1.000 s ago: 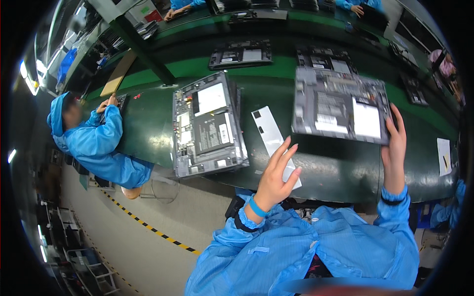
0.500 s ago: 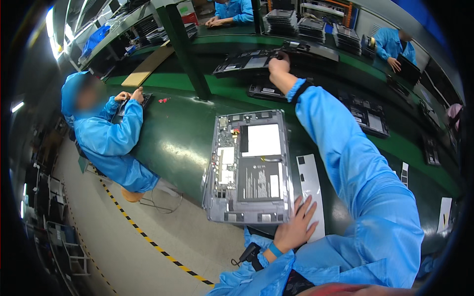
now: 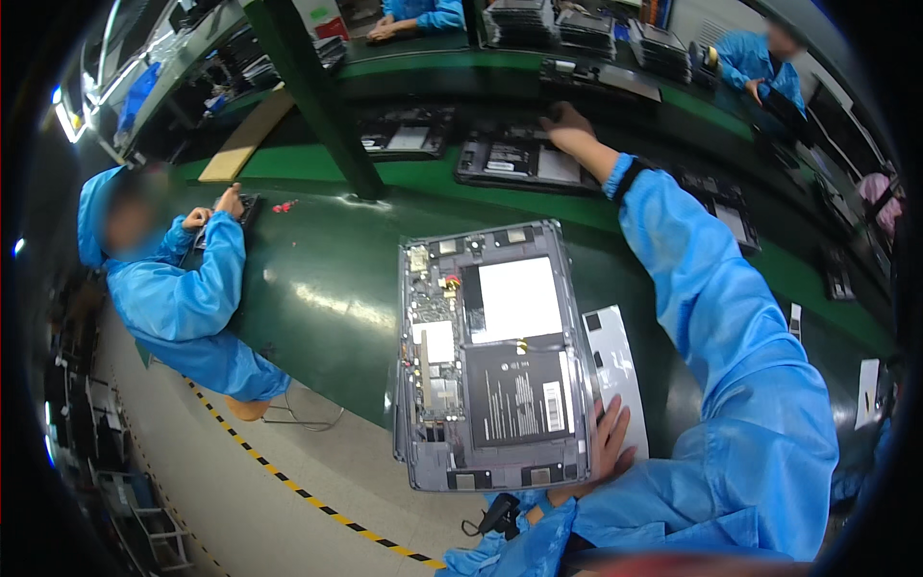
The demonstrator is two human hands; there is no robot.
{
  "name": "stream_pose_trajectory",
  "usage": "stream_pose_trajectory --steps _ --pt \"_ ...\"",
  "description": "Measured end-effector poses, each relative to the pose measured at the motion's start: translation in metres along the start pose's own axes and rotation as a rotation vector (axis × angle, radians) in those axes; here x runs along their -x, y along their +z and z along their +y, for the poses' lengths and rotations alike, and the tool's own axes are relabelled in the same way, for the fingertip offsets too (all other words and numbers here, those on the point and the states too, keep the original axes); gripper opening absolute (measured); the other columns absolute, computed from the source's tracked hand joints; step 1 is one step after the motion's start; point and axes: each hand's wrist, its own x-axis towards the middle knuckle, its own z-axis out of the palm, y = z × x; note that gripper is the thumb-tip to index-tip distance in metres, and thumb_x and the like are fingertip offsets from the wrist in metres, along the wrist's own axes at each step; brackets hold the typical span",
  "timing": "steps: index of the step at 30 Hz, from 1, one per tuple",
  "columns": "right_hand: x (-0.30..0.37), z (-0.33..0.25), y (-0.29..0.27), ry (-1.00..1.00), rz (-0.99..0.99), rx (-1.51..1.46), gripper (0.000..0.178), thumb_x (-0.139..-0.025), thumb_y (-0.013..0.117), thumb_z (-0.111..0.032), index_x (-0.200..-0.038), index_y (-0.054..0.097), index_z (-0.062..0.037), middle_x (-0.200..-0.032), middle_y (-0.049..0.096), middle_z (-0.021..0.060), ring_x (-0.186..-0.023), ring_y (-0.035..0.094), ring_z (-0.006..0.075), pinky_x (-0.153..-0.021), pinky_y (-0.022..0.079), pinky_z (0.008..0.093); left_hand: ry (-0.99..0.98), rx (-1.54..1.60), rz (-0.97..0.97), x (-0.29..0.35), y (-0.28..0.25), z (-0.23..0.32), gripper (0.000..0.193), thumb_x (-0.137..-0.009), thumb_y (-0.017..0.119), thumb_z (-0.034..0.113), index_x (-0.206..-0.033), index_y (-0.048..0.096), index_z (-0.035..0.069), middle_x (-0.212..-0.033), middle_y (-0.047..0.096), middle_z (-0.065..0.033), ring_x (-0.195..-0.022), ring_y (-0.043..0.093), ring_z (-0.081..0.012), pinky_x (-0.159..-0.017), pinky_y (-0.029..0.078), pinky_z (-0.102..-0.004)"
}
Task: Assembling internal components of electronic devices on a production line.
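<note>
In front of me on the green bench is an opened laptop base (image 3: 519,396), its circuit board, black battery and white panel exposed. My left hand (image 3: 613,442) rests at its lower right edge, fingers spread over a white strip with black patches (image 3: 615,351); the base hides part of the palm. My right arm stretches to the far strip, where my right hand (image 3: 574,135) has curled fingers at the far edge of a second opened laptop base (image 3: 514,162). Its fingertips are partly hidden. A third opened laptop base (image 3: 409,135) lies to the left of that one.
A green post (image 3: 312,96) rises beyond the bench. At left, a person in blue (image 3: 178,274) handles a small dark part; another person (image 3: 764,72) works at far right. More laptop bases (image 3: 726,212) lie to the right, and stacks of panels (image 3: 519,21) stand at the back.
My right hand has shifted from one raised laptop base to another; the raised one now appears to lie flat farther left. The near base now covers more of my left hand. The view has turned slightly.
</note>
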Motion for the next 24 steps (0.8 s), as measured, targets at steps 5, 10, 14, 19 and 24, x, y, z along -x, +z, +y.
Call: stream_pose_trajectory --steps 5,10,14,19,24 --pt "0.056 0.037 -0.037 0.05 -0.024 0.15 0.078 -0.076 0.07 -0.045 -0.128 0.041 0.0049 -0.114 0.06 0.0292 -0.107 0.059 0.0407 -0.092 0.048 0.0422 -0.027 0.058 -0.066 -0.009 -0.011 0.004 0.058 -0.083 0.063 0.039 -0.132 0.052 0.01 -0.144 0.043 -0.0111 -0.13 0.039 -0.0316 -0.101 0.031 -0.047" --pt "0.066 0.04 -0.032 0.303 -0.043 0.058 0.076 -0.073 0.072 -0.045 -0.125 0.046 0.0037 -0.113 0.061 0.027 -0.108 0.058 0.0408 -0.093 0.047 0.0411 -0.049 0.072 -0.088 -0.013 -0.027 0.012 0.053 -0.087 0.06 0.036 -0.131 0.053 0.007 -0.143 0.043 -0.0132 -0.131 0.037 -0.0334 -0.107 0.027 -0.047" --pt "0.055 0.052 -0.017 0.349 0.15 -0.364 0.057 -0.072 0.075 -0.022 -0.121 0.054 0.0002 -0.109 0.064 0.0211 -0.103 0.061 0.0345 -0.088 0.048 0.0377 -0.021 0.062 -0.048 -0.012 -0.034 0.019 0.052 -0.088 0.06 0.035 -0.13 0.054 0.007 -0.141 0.044 -0.0137 -0.13 0.038 -0.0342 -0.105 0.029 -0.0472" --pt "0.045 0.024 -0.001 0.561 0.225 -0.91 0.047 -0.073 0.065 0.0 -0.119 0.058 0.0016 -0.106 0.064 0.0167 -0.091 0.062 0.026 -0.08 0.049 0.036 -0.042 0.073 -0.055 -0.004 -0.035 0.024 0.051 -0.087 0.061 0.035 -0.129 0.055 0.006 -0.139 0.046 -0.0146 -0.129 0.039 -0.0353 -0.105 0.03 -0.0477" --pt "0.045 0.006 -0.032 0.413 0.393 -0.77 0.032 -0.076 0.064 -0.011 -0.108 0.068 -0.0059 -0.106 0.069 0.015 -0.101 0.064 0.0295 -0.086 0.048 0.0358 -0.048 0.121 -0.059 -0.003 -0.033 0.024 0.051 -0.086 0.062 0.034 -0.128 0.055 0.006 -0.139 0.046 -0.0142 -0.129 0.039 -0.0361 -0.106 0.031 -0.0485"
